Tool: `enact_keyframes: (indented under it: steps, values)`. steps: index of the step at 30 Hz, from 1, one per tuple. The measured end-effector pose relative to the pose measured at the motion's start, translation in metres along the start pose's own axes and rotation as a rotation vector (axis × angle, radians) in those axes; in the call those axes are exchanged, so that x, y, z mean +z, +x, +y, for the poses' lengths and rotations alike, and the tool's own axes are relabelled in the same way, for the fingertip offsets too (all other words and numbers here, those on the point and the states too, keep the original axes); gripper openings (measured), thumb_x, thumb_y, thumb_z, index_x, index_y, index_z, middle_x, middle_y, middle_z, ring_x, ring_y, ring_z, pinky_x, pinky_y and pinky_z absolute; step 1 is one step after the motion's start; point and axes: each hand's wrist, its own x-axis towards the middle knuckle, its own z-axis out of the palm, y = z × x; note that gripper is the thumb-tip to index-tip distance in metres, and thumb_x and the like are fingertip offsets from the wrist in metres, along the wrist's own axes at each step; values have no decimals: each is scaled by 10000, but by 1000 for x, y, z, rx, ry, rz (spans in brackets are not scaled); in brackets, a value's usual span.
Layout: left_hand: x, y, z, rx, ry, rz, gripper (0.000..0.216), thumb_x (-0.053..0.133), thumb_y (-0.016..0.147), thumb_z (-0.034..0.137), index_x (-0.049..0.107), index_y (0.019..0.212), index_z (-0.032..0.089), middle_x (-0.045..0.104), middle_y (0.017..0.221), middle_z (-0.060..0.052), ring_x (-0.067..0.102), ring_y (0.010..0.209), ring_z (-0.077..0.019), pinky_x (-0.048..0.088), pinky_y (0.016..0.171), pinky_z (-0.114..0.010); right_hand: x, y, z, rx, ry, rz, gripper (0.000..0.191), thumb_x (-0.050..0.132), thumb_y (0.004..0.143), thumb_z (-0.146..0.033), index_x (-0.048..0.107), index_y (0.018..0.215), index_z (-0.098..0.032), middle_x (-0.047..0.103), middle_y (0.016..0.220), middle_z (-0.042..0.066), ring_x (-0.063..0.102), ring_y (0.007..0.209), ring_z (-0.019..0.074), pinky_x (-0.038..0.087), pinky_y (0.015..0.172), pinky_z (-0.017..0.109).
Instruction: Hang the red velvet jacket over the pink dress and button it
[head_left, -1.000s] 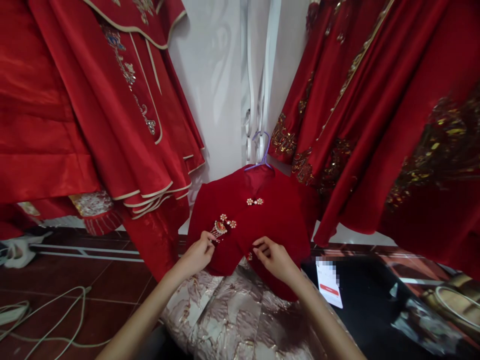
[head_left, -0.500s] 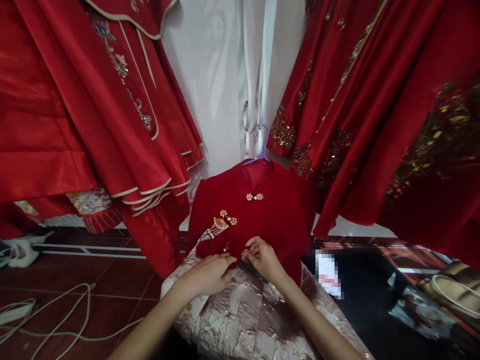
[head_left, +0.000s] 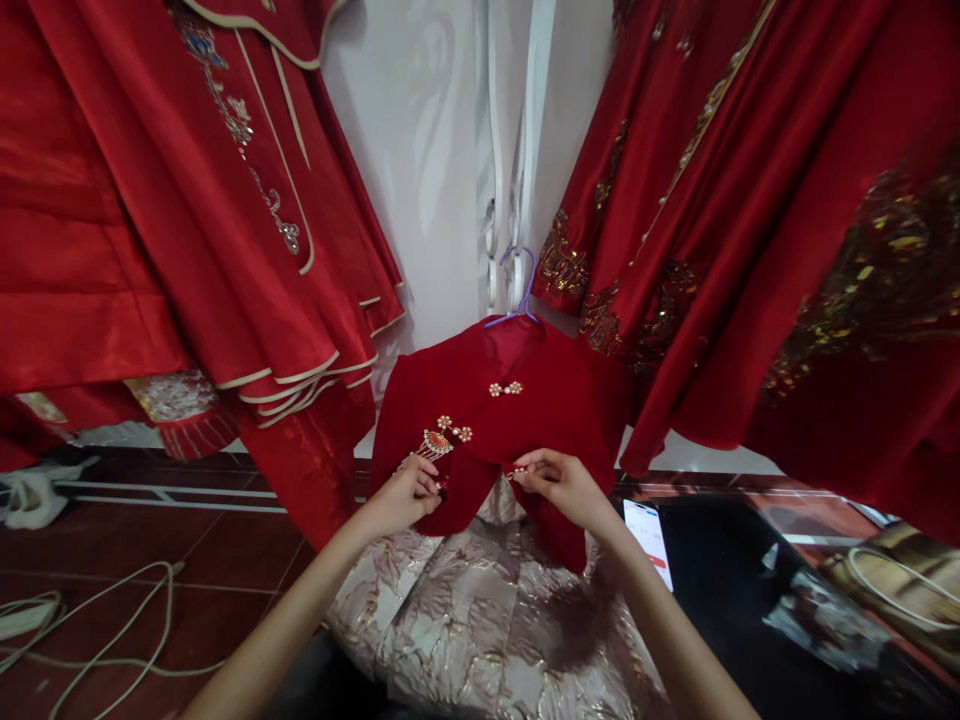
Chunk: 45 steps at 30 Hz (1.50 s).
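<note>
A red velvet jacket [head_left: 517, 430] hangs on a purple hanger [head_left: 520, 318], its lower front parted. A flower-shaped pearl clasp [head_left: 505, 389] closes the collar. On the chest's left side sits a fan-shaped brooch [head_left: 436, 443] with bead strands, beside another pearl clasp. My left hand [head_left: 403, 497] is closed at the left front edge, thumb and fingers pinching it near a small pearl. My right hand [head_left: 559, 485] pinches a small beaded fastener [head_left: 514, 473] on the opposite front edge. The far ends of the bead strands are hidden behind my left fingers.
Beneath the jacket, a shiny patterned fabric [head_left: 480, 620] covers my lap. Red embroidered garments [head_left: 300, 330] hang at the left, more red garments [head_left: 720, 300] at the right. A phone [head_left: 646, 540] lies at right on a black surface. White cables [head_left: 161, 610] cross the tiled floor.
My hands have moved apart, left hand leftward and up, right hand rightward and slightly up. The jacket's lower front edges have spread, showing patterned fabric between them.
</note>
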Motion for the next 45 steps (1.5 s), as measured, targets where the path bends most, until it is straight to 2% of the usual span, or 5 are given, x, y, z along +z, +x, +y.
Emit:
enact_keyframes:
  steps: [6, 10, 16, 26, 45]
  values:
    - [-2, 7, 5, -8, -131, -82, 280, 733, 587, 175, 616, 838, 137, 698, 762, -54, 663, 736, -153, 524, 744, -312, 13, -10, -20, 105, 271, -151, 324, 764, 645, -372, 681, 893, -182, 702, 822, 36, 666, 739, 157, 559, 770, 361]
    - [6, 7, 4, -15, -134, -119, 253, 734, 570, 157, 650, 808, 134, 713, 750, -58, 674, 733, -164, 532, 759, -328, 42, -7, -1, 49, 233, -128, 292, 751, 656, -366, 675, 858, -170, 686, 752, 18, 652, 697, 143, 553, 727, 322]
    - [21, 4, 4, 55, -58, 20, 169, 677, 606, 117, 642, 771, 139, 699, 726, -38, 662, 704, -148, 531, 730, -298, 72, -4, 29, -78, 138, -50, 197, 666, 734, -295, 663, 892, -176, 676, 752, 15, 637, 703, 139, 524, 715, 290]
    - [33, -2, 14, 72, 1, 110, 165, 712, 660, 267, 679, 750, 133, 713, 752, -73, 668, 708, -169, 545, 719, -296, 76, -5, 34, -113, 93, 20, 213, 631, 779, -313, 647, 947, -181, 669, 889, 50, 634, 824, 153, 524, 787, 296]
    - [32, -5, 15, 107, 203, 93, 141, 616, 706, 202, 709, 793, 143, 738, 778, -64, 696, 718, -185, 549, 688, -273, 83, -10, 37, -203, -32, 118, 173, 578, 848, -349, 570, 948, -208, 604, 914, 45, 622, 853, 156, 543, 727, 265]
